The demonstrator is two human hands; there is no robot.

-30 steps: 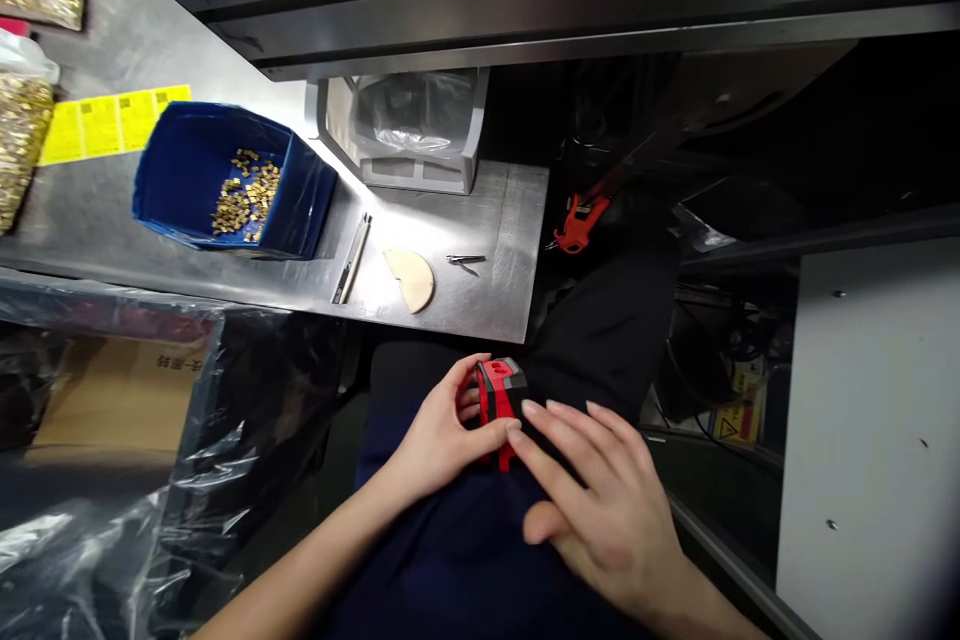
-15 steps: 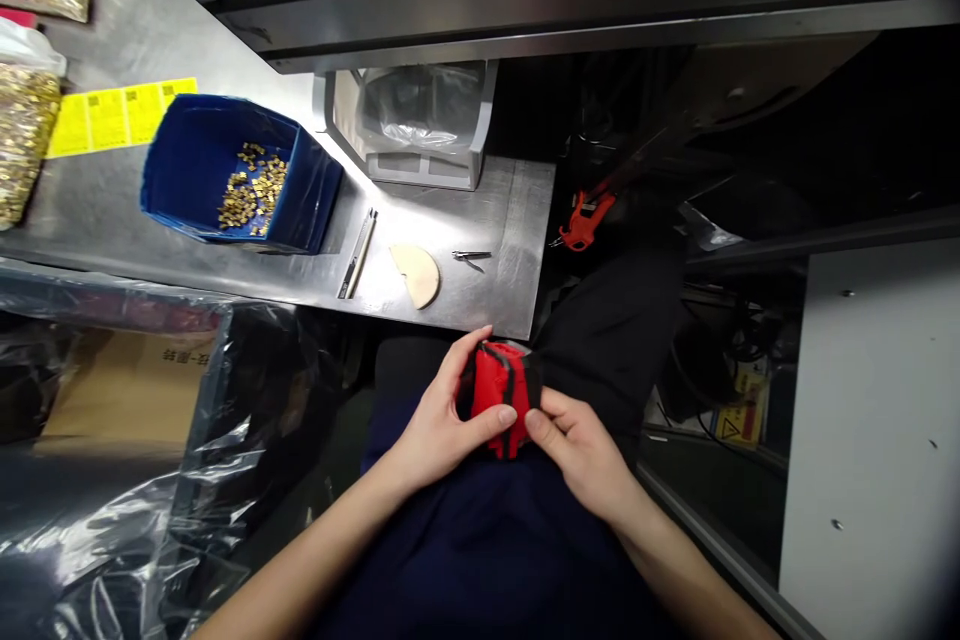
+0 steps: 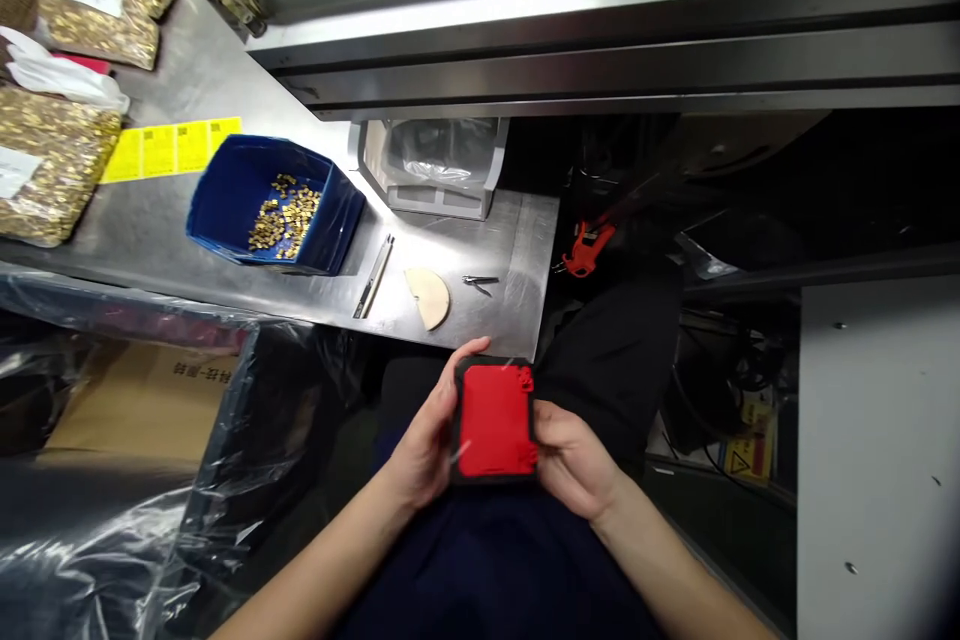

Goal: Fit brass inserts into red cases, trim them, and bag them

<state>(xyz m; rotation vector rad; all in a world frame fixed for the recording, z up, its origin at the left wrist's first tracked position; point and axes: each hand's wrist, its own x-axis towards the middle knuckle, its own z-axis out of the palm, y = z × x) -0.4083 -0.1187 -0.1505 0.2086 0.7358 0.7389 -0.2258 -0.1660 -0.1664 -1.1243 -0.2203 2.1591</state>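
Observation:
A red and black case [image 3: 495, 420] is held over my lap, its flat red face turned up toward the camera. My left hand [image 3: 431, 430] grips its left side, with the fingertips reaching past the upper left corner. On the right side, my right hand [image 3: 574, 455] holds the edge, its fingertips partly hidden behind the case. Beyond the case, on the metal table [image 3: 510, 320], lie a pale half-round piece [image 3: 428, 299], a nail clipper [image 3: 480, 282] and a slim pen-like tool [image 3: 373, 277].
A blue bin [image 3: 232, 210] with small brass parts and a grey bin [image 3: 442, 200] stand on the table. Bags of brass parts [image 3: 45, 160] lie at the left. Orange-handled pliers [image 3: 589, 248] are right of the table edge. A metal beam [image 3: 600, 70] crosses above.
The case has been turned from its narrow side so that its broad red face shows. Both hands have shifted their hold along its sides. The camera view has shifted slightly.

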